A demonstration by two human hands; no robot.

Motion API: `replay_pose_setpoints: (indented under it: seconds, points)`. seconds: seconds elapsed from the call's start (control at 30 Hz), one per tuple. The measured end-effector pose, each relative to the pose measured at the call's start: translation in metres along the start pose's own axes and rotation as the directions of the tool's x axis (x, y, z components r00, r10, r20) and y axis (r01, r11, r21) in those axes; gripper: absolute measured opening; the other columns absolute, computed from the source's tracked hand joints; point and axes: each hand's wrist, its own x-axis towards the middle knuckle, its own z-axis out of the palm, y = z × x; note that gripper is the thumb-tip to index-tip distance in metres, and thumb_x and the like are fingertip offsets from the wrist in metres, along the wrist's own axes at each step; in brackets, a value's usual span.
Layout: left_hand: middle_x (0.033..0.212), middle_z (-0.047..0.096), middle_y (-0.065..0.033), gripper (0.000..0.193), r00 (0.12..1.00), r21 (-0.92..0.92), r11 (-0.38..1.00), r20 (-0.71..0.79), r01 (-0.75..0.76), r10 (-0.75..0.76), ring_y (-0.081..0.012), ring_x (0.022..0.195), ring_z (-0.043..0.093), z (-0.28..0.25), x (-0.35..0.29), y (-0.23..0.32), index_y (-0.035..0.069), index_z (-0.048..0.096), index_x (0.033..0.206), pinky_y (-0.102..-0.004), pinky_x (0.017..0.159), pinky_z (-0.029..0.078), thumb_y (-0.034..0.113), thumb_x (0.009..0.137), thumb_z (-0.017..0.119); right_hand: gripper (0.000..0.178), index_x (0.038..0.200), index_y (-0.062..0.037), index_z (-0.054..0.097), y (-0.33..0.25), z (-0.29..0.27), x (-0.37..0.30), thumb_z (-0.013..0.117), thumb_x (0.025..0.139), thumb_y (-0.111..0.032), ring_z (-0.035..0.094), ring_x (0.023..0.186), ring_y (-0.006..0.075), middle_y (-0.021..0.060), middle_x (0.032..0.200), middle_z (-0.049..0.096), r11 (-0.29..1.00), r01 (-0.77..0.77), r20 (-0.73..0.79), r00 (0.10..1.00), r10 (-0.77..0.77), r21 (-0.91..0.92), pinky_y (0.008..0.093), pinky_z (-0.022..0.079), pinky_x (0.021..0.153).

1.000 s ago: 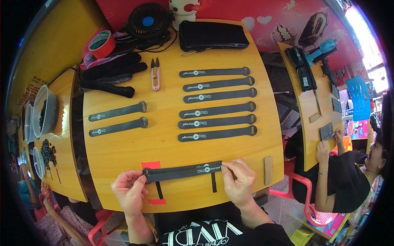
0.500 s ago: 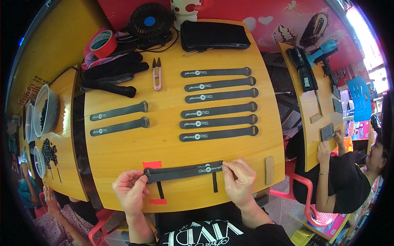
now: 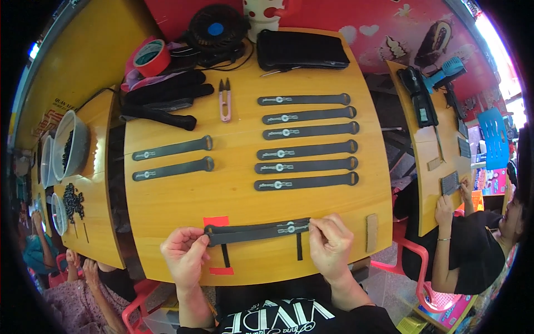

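Note:
Near the table's front edge, a dark grey fastening strap [image 3: 256, 236] is held stretched sideways; it looks doubled or overlapped with a second one along its far edge. My left hand [image 3: 186, 250] pinches its left end between thumb and fingers. At the other end, by the pale print, my right hand [image 3: 332, 245] closes on the tip. Below the strap lie two narrow black strips [image 3: 299, 247] and pieces of red tape [image 3: 221, 271]. Several matching straps [image 3: 306, 166] lie in a column beyond my right hand, and two more straps [image 3: 172, 168] lie farther left.
Pink thread snips [image 3: 225, 106], black gloves [image 3: 161, 106], a red tape roll [image 3: 151, 58], a fan [image 3: 214, 29] and a black pouch [image 3: 303, 50] occupy the far side. A brown strip [image 3: 371, 232] lies at right. People sit at tables on both sides.
The whole view has shifted slightly, so the table and its things appear a little farther right. Both hands keep their pinch on the strap's ends, with hardly any movement over the table.

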Motion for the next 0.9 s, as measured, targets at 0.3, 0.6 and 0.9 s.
replay_pose_setpoints:
  seconds: [0.3, 0.6, 0.9]
  points:
    - [0.072, 0.068, -0.0042, 0.010, 0.999, -0.052, 0.999, 0.032, -0.006, 0.007, -0.0068, 0.049, 0.058, 0.008, 0.001, -0.006, -0.001, 0.067, 0.090, -0.0185, 0.042, 0.041, -0.007, 0.083, 0.071, 0.015, 0.087, 0.0060, 0.067, 0.004, -0.009, -0.002, 0.066, 0.075, 0.015, 0.057, 0.062, 0.0224, 0.0134, 0.074, 0.059, 0.999, -0.034, 0.039, 0.999, 0.035, -0.028, 0.0298, 0.044, 0.054]
    - [0.072, 0.067, -0.0034, 0.012, 0.993, 0.039, 0.992, -0.014, -0.118, 0.119, -0.0056, 0.054, 0.059, 0.007, -0.003, -0.017, -0.002, 0.065, 0.092, -0.0184, 0.047, 0.044, -0.008, 0.084, 0.070, 0.012, 0.086, 0.0079, 0.066, 0.000, -0.003, -0.002, 0.064, 0.079, 0.017, 0.048, 0.061, 0.0120, 0.0076, 0.070, 0.052, 1.000, -0.029, 0.015, 0.999, 0.029, 0.008, 0.0244, 0.035, 0.052]
    - [0.071, 0.063, 0.0006, 0.013, 0.970, 0.181, 0.957, -0.048, -0.227, 0.239, -0.0030, 0.059, 0.057, 0.011, -0.002, -0.019, -0.002, 0.063, 0.090, -0.0171, 0.052, 0.042, -0.011, 0.083, 0.070, 0.012, 0.084, 0.0073, 0.065, 0.001, -0.002, -0.001, 0.063, 0.078, 0.018, 0.047, 0.060, 0.0119, 0.0072, 0.070, 0.051, 1.000, -0.021, 0.009, 1.000, 0.021, 0.014, 0.0246, 0.034, 0.051]
